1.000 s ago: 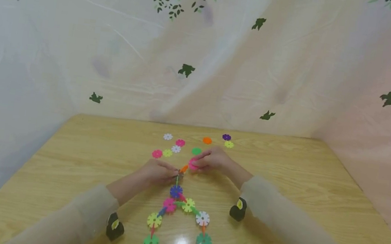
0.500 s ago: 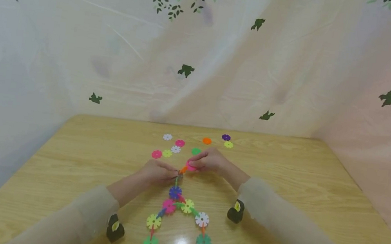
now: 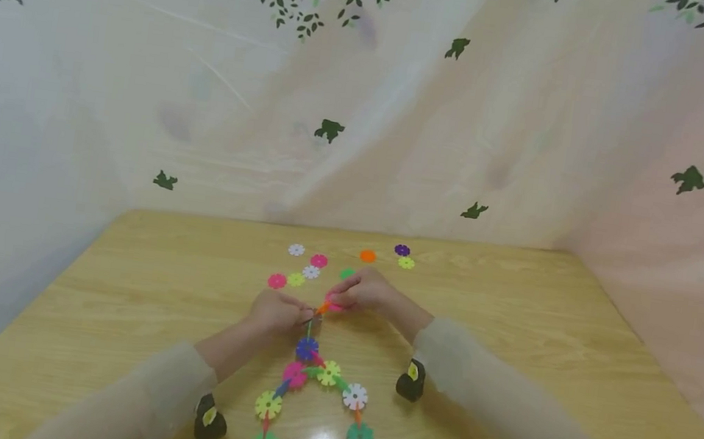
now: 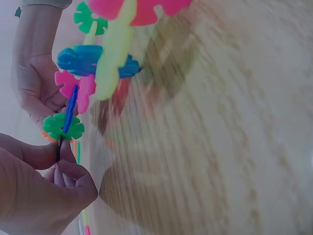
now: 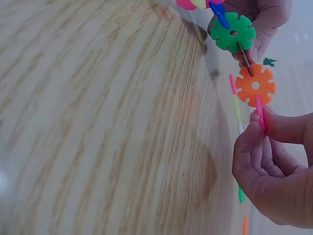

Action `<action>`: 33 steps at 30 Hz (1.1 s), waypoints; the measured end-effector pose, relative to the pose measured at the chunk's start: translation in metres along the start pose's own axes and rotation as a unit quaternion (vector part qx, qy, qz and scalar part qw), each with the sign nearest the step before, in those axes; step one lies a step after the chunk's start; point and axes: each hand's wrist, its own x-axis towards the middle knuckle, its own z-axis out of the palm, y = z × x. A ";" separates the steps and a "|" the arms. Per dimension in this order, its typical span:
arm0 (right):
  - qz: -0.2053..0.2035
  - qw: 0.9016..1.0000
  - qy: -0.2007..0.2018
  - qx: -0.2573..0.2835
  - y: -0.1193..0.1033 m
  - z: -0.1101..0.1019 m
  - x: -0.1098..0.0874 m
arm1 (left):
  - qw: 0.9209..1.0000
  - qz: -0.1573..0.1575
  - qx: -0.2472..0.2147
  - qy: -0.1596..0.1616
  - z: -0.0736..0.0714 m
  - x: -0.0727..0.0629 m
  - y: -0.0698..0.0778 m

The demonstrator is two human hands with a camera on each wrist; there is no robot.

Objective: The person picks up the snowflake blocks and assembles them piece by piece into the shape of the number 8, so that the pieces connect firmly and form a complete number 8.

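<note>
My left hand (image 3: pixel 276 312) pinches a dark brown snowflake disc (image 5: pixel 246 58) between thumb and fingers. That disc links a green disc (image 5: pixel 234 32) to an orange disc (image 5: pixel 265 81) at the chain's far end. My right hand (image 3: pixel 366 289) pinches a pink disc (image 5: pixel 260 115), seen edge-on, its edge meeting a slot of the orange one. How deep it sits I cannot tell. From the green disc a blue connecting disc (image 4: pixel 71 108) leads toward me into a ring of interlocked discs, with a white disc (image 3: pixel 355 396) on its right side.
Beyond my hands lie several loose discs: a pink disc (image 3: pixel 277 281), a yellow disc (image 3: pixel 296 280), an orange disc (image 3: pixel 368 256) and a purple disc (image 3: pixel 402 250) among them. A leaf-patterned curtain (image 3: pixel 367 103) hangs behind the wooden table (image 3: pixel 481 303).
My right hand has come left and slightly down with the pink disc, which now meets the orange disc. The left hand keeps its grip. The head view has shifted slightly.
</note>
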 end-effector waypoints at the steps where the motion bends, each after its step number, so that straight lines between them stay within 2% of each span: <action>1: 0.002 1.000 0.000 0.001 0.000 0.001 0.000 | 1.000 -0.002 -0.002 0.001 0.000 0.000 0.000; 7: -0.003 0.999 -0.001 0.034 0.005 -0.001 0.001 | 1.000 -0.004 -0.022 -0.003 -0.001 0.002 -0.002; 12: 0.009 0.997 -0.013 0.070 0.008 -0.003 0.003 | 0.998 -0.012 -0.064 -0.010 -0.002 0.003 -0.004; 19: 0.029 0.990 -0.028 0.138 0.007 -0.011 0.007 | 0.980 -0.061 -0.188 -0.024 -0.006 0.002 -0.003; 22: 0.031 0.988 -0.034 0.149 0.004 -0.013 0.008 | 0.977 -0.071 -0.197 -0.025 -0.006 0.001 -0.003; 28: 0.043 0.988 -0.045 0.139 -0.003 -0.010 0.007 | 0.973 -0.068 -0.217 -0.040 -0.004 -0.003 -0.006; 31: 0.059 0.985 -0.045 0.155 -0.005 -0.006 0.006 | 0.975 -0.061 -0.210 -0.049 -0.005 -0.006 -0.008; 33: 0.072 0.982 -0.045 0.170 -0.005 -0.004 0.006 | 0.979 -0.048 -0.193 -0.053 -0.006 -0.007 -0.010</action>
